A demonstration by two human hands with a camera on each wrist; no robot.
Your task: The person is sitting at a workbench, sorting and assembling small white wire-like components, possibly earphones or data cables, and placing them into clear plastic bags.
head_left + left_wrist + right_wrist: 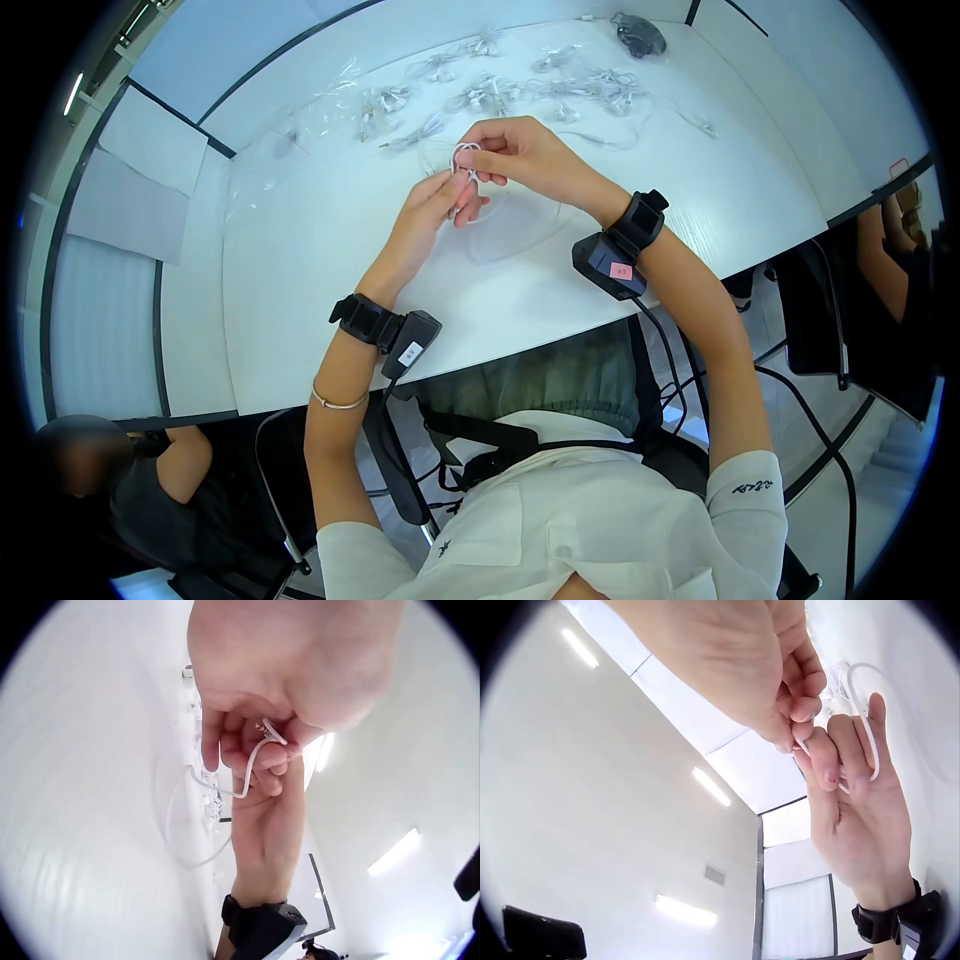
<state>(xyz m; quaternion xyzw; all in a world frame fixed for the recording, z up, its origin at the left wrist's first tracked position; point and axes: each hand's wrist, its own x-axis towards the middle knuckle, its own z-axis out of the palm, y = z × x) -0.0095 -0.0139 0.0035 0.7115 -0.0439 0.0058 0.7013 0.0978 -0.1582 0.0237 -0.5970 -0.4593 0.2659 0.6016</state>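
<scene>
Both hands are raised over the white table [310,270], close together, working on a thin white cable [246,780]. My left hand [862,802] holds the cable with its fingers curled, and a strand runs across those fingers. Thumb and fingertips of my right hand [528,155] pinch the cable right at the left hand's fingertips. Small loops of it stand up between the hands in the head view. A longer, slack loop hangs below them toward the tabletop. The cable's ends are hidden in the fingers.
Several bundles of white cable [485,95] lie across the back of the table, with clear plastic bags [330,110] at the back left. A dark rounded item [640,35] sits at the far right. White partitions [290,60] enclose the table. Other people sit at both sides.
</scene>
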